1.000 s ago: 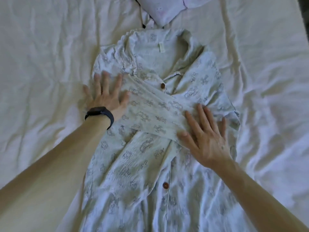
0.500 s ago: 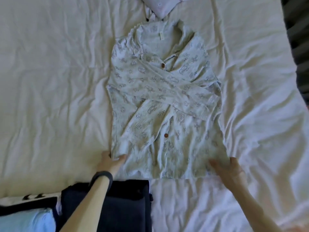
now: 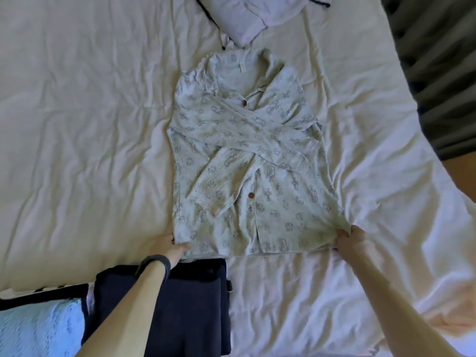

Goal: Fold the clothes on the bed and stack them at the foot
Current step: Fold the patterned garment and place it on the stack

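A pale printed pyjama shirt [image 3: 247, 161] with brown buttons lies face up on the white bed sheet [image 3: 85, 124], both sleeves crossed over its chest. My left hand [image 3: 171, 244], a black band on its wrist, pinches the shirt's lower left hem corner. My right hand [image 3: 351, 238] pinches the lower right hem corner. A folded dark navy garment [image 3: 195, 305] lies at the foot of the bed, just below the hem and partly under my left forearm.
A lilac garment with dark piping [image 3: 247, 19] lies beyond the collar. A light blue fluffy item [image 3: 38, 328] and a black-and-white piece [image 3: 43, 295] sit at the lower left. Dark curtain [image 3: 438, 60] hangs past the bed's right edge.
Both hands left the crossed sleeves, drew back to the hem and now grip its two corners. The view pulled back, showing the folded navy garment.
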The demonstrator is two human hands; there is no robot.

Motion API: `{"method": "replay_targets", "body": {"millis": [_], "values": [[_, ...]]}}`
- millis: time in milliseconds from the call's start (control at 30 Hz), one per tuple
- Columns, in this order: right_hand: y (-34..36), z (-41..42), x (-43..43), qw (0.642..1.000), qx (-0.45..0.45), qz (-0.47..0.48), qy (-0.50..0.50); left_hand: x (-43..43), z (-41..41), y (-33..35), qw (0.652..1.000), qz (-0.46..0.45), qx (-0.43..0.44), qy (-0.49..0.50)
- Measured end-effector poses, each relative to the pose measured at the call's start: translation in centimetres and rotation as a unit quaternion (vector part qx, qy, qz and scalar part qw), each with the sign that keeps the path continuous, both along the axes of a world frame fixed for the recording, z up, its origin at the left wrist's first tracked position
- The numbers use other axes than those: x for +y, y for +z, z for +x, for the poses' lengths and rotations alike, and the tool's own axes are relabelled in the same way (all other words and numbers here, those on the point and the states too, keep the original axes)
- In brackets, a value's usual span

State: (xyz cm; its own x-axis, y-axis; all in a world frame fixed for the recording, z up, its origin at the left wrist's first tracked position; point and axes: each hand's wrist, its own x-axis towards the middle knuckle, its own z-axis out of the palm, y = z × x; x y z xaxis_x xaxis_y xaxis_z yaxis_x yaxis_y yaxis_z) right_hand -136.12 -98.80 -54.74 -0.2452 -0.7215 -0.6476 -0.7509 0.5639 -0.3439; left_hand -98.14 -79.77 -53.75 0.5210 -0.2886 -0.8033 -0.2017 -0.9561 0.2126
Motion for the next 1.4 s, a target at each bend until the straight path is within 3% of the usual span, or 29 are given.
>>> {"method": "replay_targets", "body": {"millis": [67,133,200,333,433,567,700,900,1033,1200,1400], "values": [[0.7,1.2,1.2,0.989,0.097,-0.075,0.079,0.0,-0.5,-0.2,1.0,0.001,-0.016,-0.001],[1.8,3.6,3.6,0.948,0.169,-0.204,0.174,-0.1,-1.1,-0.4,1.0,-0.017,-0.006,0.018],[2.3,7.4,5.7,0.917,0.122,-0.269,0.268,-0.5,-1.4,-0.5,0.999,-0.023,-0.006,0.031],[1.9,14.5,7.7,0.965,-0.039,0.009,0.259,-0.8,-2.4,-0.5,0.998,-0.016,-0.021,0.054],[1.5,17.0,7.9,0.961,-0.029,0.103,0.256,-0.5,-2.6,-0.4,0.997,-0.022,-0.042,0.065],[0.8,17.0,7.3,0.972,-0.059,0.105,0.201,0.0,-2.7,0.5,0.997,-0.042,-0.035,0.054],[1.3,15.6,7.4,0.98,-0.105,0.02,0.166,1.1,-2.5,1.2,0.993,-0.087,-0.035,0.069],[1.1,11.7,7.8,0.975,-0.053,0.03,0.214,2.0,-1.9,1.3,0.991,-0.102,-0.014,0.081],[1.7,12.5,7.9,0.974,-0.103,0.038,0.199,1.3,-1.9,0.8,0.989,-0.099,0.008,0.109],[2.0,14.3,8.2,0.952,-0.039,0.052,0.3,1.5,-2.0,0.1,0.986,-0.098,-0.021,0.134],[1.7,12.3,7.9,0.966,-0.018,0.032,0.256,2.2,-1.4,0.1,0.989,-0.092,-0.015,0.116]]}}
